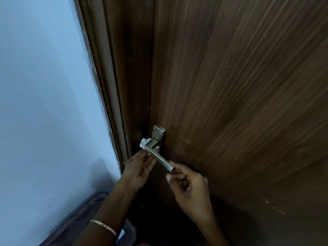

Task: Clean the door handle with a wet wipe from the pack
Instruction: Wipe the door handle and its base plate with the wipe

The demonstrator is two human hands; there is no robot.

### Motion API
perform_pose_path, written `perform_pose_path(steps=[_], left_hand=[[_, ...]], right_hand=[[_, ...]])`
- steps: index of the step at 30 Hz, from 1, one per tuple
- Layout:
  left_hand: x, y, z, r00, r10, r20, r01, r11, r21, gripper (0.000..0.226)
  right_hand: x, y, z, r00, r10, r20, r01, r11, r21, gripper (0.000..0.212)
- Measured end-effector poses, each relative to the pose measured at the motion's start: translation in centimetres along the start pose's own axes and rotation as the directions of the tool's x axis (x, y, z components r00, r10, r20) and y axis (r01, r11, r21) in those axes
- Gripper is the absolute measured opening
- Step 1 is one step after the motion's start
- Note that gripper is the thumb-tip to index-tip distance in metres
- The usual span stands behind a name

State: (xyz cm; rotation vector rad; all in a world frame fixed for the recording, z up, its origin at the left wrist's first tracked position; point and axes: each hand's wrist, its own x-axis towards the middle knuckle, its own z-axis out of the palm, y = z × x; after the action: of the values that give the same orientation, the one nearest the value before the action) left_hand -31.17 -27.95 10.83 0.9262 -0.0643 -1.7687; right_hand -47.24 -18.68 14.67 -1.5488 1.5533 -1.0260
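A square silver lever door handle (158, 154) sticks out from its metal backplate (158, 134) on a dark brown wooden door. A crumpled white wet wipe (145, 142) is pressed against the corner of the lever, near the backplate. My left hand (140, 168) holds the wipe from below, fingers reaching under the lever. My right hand (188, 183) pinches the free end of the lever between thumb and fingertips. The wipe pack is not in view.
The dark door frame (122, 86) runs along the left of the door, beside a pale blue wall (44, 103). A dark rimmed object (78, 219) sits low at the bottom left, partly behind my left forearm with its bracelet.
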Motion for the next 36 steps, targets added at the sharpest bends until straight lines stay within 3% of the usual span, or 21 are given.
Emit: perform_pose_path(steps=[5, 12, 22, 29, 33, 36], left_hand=[[0.4, -0.4, -0.4, 1.0, 0.009, 0.006, -0.009, 1.0, -0.004, 0.018], [0.1, -1.8, -1.6, 0.985, -0.004, 0.172, 0.01, 0.999, -0.034, 0.027], [0.3, -2.8, -1.4, 0.977, 0.009, 0.212, -0.036, 0.992, 0.122, 0.02], [1.4, -0.7, -2.5, 0.996, 0.085, -0.019, -0.084, 0.995, 0.057, 0.019], [1.6, -2.2, -1.5, 0.946, 0.281, -0.162, -0.236, 0.939, 0.251, 0.016], [1.9, -3.7, -1.0, 0.903, 0.366, -0.223, -0.27, 0.889, 0.369, 0.015]], right_hand=[[-0.1, 0.0, 0.2, 1.0, -0.013, -0.017, 0.013, 1.0, -0.014, 0.037], [0.0, 0.0, 0.3, 0.999, -0.016, -0.032, 0.016, 1.0, -0.007, 0.034], [0.1, -0.3, 0.1, 0.998, -0.029, -0.052, 0.03, 0.999, 0.019, 0.029], [-0.1, 0.0, 0.2, 0.999, 0.003, -0.039, -0.001, 0.997, 0.074, 0.027], [0.0, -0.2, 0.3, 0.999, 0.034, -0.016, -0.032, 0.995, 0.098, 0.031], [0.0, -0.4, 0.4, 0.999, 0.038, -0.02, -0.036, 0.995, 0.096, 0.034]])
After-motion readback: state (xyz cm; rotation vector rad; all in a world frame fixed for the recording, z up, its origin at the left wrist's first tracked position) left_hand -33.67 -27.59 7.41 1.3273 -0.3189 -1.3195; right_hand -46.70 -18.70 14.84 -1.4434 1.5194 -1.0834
